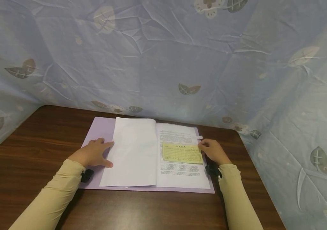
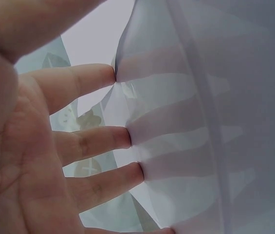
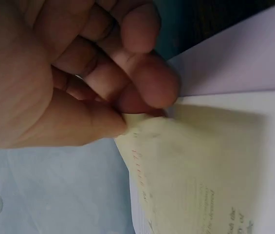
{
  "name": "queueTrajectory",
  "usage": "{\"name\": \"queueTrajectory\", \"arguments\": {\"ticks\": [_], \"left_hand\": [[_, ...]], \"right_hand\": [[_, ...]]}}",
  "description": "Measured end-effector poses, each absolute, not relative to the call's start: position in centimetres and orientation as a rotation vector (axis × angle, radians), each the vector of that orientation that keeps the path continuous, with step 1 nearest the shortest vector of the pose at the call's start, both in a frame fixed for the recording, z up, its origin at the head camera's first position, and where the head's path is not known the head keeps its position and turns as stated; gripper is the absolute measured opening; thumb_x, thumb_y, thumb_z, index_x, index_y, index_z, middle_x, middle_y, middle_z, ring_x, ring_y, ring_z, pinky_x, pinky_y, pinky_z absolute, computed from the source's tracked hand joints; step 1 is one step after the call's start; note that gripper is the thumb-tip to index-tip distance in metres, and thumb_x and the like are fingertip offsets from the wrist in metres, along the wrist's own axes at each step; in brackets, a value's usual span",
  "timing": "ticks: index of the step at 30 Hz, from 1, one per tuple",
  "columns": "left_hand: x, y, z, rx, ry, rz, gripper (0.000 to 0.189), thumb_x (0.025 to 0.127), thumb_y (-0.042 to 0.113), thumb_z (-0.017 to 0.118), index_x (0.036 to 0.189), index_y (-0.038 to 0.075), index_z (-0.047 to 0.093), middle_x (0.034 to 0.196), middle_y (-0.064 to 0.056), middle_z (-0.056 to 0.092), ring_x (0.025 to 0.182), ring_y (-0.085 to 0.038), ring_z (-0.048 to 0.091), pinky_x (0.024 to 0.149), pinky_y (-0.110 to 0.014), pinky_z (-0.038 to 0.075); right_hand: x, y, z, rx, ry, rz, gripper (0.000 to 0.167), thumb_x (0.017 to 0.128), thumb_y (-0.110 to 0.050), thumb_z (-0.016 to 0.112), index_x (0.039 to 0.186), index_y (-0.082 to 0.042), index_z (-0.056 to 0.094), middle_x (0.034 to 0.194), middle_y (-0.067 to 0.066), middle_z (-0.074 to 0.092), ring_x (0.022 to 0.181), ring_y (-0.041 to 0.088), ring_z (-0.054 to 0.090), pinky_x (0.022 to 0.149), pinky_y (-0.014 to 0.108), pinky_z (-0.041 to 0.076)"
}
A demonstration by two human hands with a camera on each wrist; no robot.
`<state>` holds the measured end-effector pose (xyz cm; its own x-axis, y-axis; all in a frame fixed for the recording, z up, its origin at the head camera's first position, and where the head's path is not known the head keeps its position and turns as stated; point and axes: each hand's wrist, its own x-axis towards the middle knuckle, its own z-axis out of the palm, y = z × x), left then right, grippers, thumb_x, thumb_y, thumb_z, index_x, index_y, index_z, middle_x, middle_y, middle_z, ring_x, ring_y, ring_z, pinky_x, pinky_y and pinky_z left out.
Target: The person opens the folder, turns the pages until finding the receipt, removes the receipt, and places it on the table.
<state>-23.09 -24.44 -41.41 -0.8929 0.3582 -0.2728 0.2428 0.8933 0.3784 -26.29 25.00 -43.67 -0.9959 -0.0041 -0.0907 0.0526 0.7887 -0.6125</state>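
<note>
A lilac folder (image 1: 104,127) lies spread on the table with white sheets inside. On its left side is a blank white page (image 1: 134,153); on the right, a page of printed text (image 1: 180,177). My left hand (image 1: 94,153) rests at the left edge of the blank page, fingers spread, and in the left wrist view the straight fingertips touch the folder. A yellow printed slip (image 1: 182,153) lies across the printed page. My right hand (image 1: 213,150) pinches its right end between thumb and fingers, and that corner of the slip (image 3: 176,161) is lifted in the right wrist view.
A small white tab (image 1: 199,137) sticks out at the folder's right edge. The dark brown wooden table (image 1: 108,210) stretches around the folder. Pale blue cloth (image 1: 163,64) with leaf prints hangs behind and at both sides.
</note>
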Motion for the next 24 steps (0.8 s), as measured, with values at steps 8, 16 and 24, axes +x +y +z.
{"name": "queueTrajectory", "arguments": {"ticks": [8,16,24], "left_hand": [[-23.3,-24.5,-41.7,0.46,2.723,0.488,0.103,0.076,0.05,0.088,0.155,0.002,0.044,0.152,-0.043,0.033,0.138,-0.067,0.031,0.103,-0.079,0.034],[-23.7,-24.6,-41.6,0.455,2.714,0.49,0.104,0.076,0.052,0.087,0.156,0.002,0.042,0.153,-0.043,0.031,0.139,-0.067,0.029,0.104,-0.08,0.033],[-23.3,-24.5,-41.3,0.453,2.705,0.472,0.102,0.077,0.05,0.088,0.154,0.001,0.043,0.153,-0.044,0.031,0.139,-0.068,0.029,0.104,-0.08,0.032]], "right_hand": [[-26.1,25.2,-43.3,-0.016,2.964,-1.028,0.018,0.103,-0.02,0.062,0.109,-0.005,0.072,0.089,0.008,0.067,0.077,0.022,0.06,0.067,0.033,0.049],[-25.8,28.2,-42.2,-0.061,3.014,-1.003,0.019,0.104,-0.019,0.061,0.11,-0.004,0.071,0.093,0.01,0.068,0.077,0.023,0.059,0.066,0.035,0.047],[-25.0,34.0,-41.3,-0.141,3.035,-0.861,0.022,0.106,-0.021,0.058,0.109,-0.003,0.07,0.092,0.009,0.067,0.078,0.021,0.056,0.07,0.036,0.046]]}}
